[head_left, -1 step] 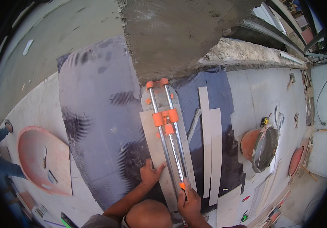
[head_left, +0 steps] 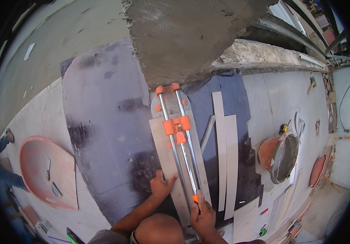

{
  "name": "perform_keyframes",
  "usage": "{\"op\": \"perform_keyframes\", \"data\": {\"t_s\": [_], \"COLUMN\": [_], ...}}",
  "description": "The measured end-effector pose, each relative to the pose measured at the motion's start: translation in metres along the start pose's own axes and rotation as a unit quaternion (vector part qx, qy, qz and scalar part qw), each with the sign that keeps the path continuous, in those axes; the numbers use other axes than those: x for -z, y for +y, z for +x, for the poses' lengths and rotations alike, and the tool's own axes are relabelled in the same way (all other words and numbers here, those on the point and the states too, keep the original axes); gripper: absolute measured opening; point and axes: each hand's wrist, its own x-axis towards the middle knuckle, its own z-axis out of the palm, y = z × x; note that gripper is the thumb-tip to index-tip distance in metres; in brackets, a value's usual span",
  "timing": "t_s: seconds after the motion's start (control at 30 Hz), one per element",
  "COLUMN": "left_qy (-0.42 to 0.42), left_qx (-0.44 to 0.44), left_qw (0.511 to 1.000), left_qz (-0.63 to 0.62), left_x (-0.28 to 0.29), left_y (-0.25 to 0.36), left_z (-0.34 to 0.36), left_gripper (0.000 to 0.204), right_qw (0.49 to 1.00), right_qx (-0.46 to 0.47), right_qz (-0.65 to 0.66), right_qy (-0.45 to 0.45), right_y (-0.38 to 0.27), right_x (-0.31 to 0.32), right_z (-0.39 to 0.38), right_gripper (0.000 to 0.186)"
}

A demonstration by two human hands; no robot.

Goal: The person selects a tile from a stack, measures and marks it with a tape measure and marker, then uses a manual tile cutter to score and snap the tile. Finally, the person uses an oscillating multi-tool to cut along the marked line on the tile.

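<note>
A manual tile cutter (head_left: 180, 124) with twin chrome rails and orange fittings lies lengthwise in front of me. Under its rails rests a long pale tile (head_left: 158, 142). At the tile's left edge my left hand (head_left: 161, 187) is closed, with its fingers curled by the edge and one digit stretched across the top. My right hand (head_left: 203, 215) wraps around the cutter's handle, near an orange collar at the near end. Two narrow pale tile strips (head_left: 219, 150) lie to the right, next to a short grey bar (head_left: 208, 134).
A dark sheet (head_left: 114, 122) spreads beneath the cutter. Beyond it stands a rough cement block (head_left: 183, 40). To the right are a tipped mortar bucket (head_left: 269, 156) and a tape measure (head_left: 284, 129). On the left, a pinkish basin (head_left: 30, 162) holds tools, near another person's leg (head_left: 8, 177).
</note>
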Motion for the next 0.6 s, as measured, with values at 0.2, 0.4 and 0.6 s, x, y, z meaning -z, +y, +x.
{"op": "perform_keyframes", "data": {"t_s": [0.2, 0.4, 0.6], "left_qy": [0.033, -0.013, -0.009], "left_qx": [-0.047, -0.002, -0.042], "left_qw": [0.998, 0.999, 0.998], "left_qz": [-0.003, 0.033, 0.044], "left_x": [-0.007, 0.003, 0.019], "left_y": [-0.003, 0.008, 0.013], "left_z": [0.007, 0.010, 0.038], "left_gripper": [0.051, 0.039, 0.047], "right_qw": [1.000, 0.996, 0.996], "right_qx": [0.015, 0.059, 0.068], "right_qz": [0.009, 0.001, -0.006], "right_qy": [0.018, 0.065, 0.057], "right_y": [0.005, 0.008, 0.016], "right_x": [0.000, -0.008, -0.009], "right_z": [0.004, 0.004, 0.005], "right_gripper": [0.048, 0.047, 0.051]}}
